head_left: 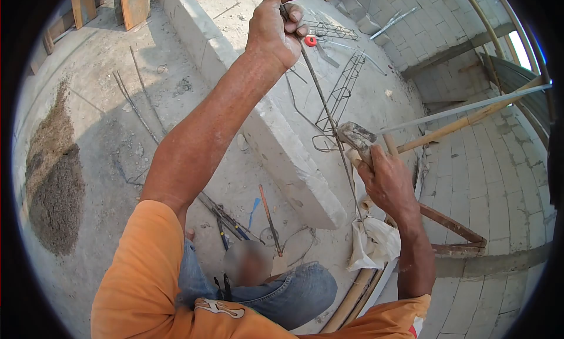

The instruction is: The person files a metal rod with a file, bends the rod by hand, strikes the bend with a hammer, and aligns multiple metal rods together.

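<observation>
My left hand (276, 30) is raised at the top of the view, its fingers wrapped round a thin steel rebar rod (318, 87). From there the rod slants down past the tool in my right hand. My right hand (388, 180), lower and to the right, grips a worn grey metal tool (356, 136) with a blocky head. The head meets or overlaps the rod; whether they touch I cannot tell, and the tool's exact kind is unclear. Behind the rod lies a rebar cage (342, 92) of bent stirrups on the floor.
A low concrete wall (288, 148) runs diagonally between my arms. Loose rods (138, 107), blue-handled cutters (223, 233) and a rusty-handled tool (267, 212) lie left of it. A white sack (373, 245) and a bamboo pole (470, 118) are to the right. Sand (56, 180) is heaped at left.
</observation>
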A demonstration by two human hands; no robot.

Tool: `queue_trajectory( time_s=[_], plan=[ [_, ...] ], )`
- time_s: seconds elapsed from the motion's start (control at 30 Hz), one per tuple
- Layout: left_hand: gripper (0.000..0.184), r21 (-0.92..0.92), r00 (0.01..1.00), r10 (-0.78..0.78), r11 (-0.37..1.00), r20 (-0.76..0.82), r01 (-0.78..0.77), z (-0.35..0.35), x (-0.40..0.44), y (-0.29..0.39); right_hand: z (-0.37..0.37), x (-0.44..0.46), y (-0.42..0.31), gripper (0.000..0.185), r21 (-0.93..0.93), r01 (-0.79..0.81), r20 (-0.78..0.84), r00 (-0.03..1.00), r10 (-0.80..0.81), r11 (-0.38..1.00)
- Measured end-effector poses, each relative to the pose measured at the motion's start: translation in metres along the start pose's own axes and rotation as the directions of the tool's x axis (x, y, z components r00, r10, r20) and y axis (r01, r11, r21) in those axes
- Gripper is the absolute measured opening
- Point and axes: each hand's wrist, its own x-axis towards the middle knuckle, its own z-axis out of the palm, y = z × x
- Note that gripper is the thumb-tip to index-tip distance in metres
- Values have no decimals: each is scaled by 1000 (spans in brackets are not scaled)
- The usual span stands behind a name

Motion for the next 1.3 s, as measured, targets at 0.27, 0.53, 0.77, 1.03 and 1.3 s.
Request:
queue_trajectory(
  time_s=[0.27,0.53,0.77,1.03,1.3],
  plan=[
    [48,119,997,73,990,-11,-71,-4,6,21,-12,-20,-14,27,242,-60,-78,994,81,968],
    [44,64,999,40,997,6,-40,-1,7,36,5,10,-29,25,-59,118,-77,990,-122,991],
    [44,123,991,127,985,-37,-122,-18,21,41,11,-39,-8,24,-18,-89,6,996,89,996],
    [36,57,990,95,993,101,-101,-22,25,50,-14,24,-64,21,-39,258,-374,892,-253,965],
    [33,112,982,185,976,26,-187,-7,20,55,7,-36,-33,23,-136,-6,132,991,24,991]
  ],
)
